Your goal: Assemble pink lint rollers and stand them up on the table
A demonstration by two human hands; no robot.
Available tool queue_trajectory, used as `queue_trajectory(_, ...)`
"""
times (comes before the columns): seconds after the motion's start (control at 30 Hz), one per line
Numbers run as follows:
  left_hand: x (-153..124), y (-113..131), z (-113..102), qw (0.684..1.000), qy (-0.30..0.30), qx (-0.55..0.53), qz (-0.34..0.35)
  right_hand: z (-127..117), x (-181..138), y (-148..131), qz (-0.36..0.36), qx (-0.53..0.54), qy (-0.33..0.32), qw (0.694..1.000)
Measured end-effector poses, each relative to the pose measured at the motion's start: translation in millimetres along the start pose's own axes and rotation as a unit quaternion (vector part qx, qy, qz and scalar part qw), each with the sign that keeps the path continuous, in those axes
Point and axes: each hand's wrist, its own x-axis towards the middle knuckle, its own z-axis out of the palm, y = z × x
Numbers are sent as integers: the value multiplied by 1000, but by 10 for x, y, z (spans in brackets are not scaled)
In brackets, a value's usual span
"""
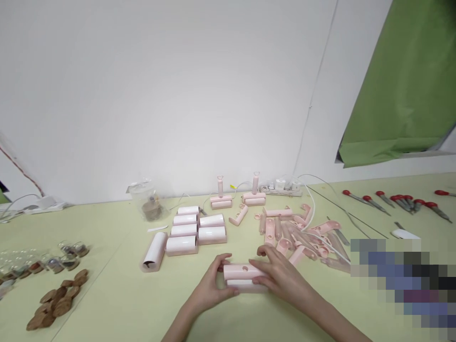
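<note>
Both my hands hold one pink lint-roller cover with a white roll (242, 276) low over the pale yellow table (117, 294). My left hand (213, 285) grips its left end and my right hand (281, 275) covers its right end. The cover's top has a small round hole. Just behind lie several white rolls in pink cases (194, 231), and to the right sits a heap of pink handles (299, 235). Two assembled rollers (221, 199) stand upright at the back.
Glass bottles (53, 260) and brown corks (59, 300) lie at the left. A clear cup (147, 202) stands near the wall. A power strip (281, 187) with white cables sits behind the heap. Red-handled tools (395, 202) line the far right.
</note>
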Motion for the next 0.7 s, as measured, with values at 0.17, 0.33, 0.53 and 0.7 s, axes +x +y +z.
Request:
queue_trajectory(0.17, 6, 8, 38, 992, -19, 96, 85, -163, -53, 278, 51, 107, 81, 990)
queue_trajectory(0.33, 13, -4, 83, 989, 8, 119, 87, -356, 190, 615, 106, -8, 91, 990)
queue_trajectory(0.53, 14, -50, 112, 996, 45, 76, 33, -257, 805, 776, 132, -107, 22, 985)
queue_trajectory(0.7, -5, 23, 105, 993, 37, 91, 62, -210, 1217, 834, 221, -170, -1, 960)
